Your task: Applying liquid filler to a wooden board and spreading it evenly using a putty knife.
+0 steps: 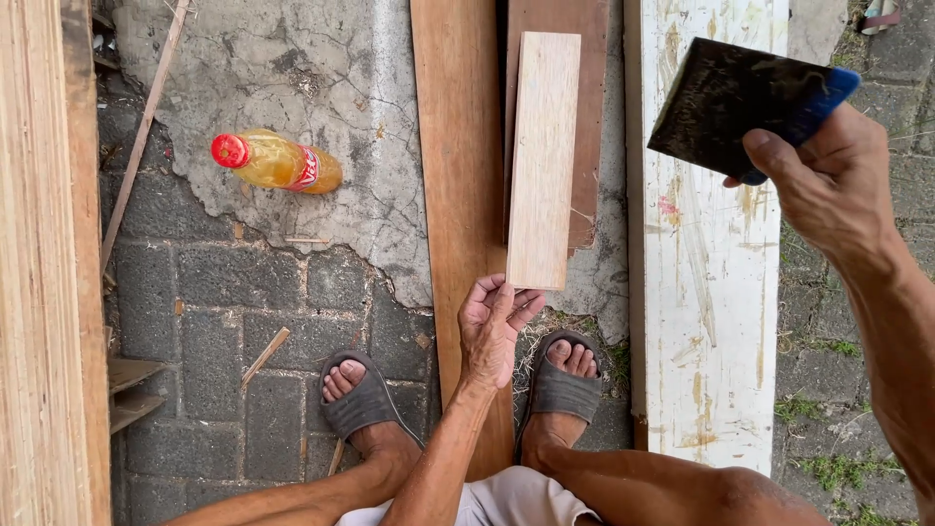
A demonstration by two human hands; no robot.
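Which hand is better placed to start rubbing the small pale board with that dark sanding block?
Probably the right hand: it grips the sanding block, raised. The left hand touches the pale board's near end.

The ground (243,321) is grey paving brick with a cracked cement patch. Just beyond the left fingers (506,297) lies a pale short board (543,156) on longer brown planks (458,175). A white painted plank (706,321) lies below the right fingers (769,151). Far left of the fingers lies a bottle (278,162) of amber liquid.
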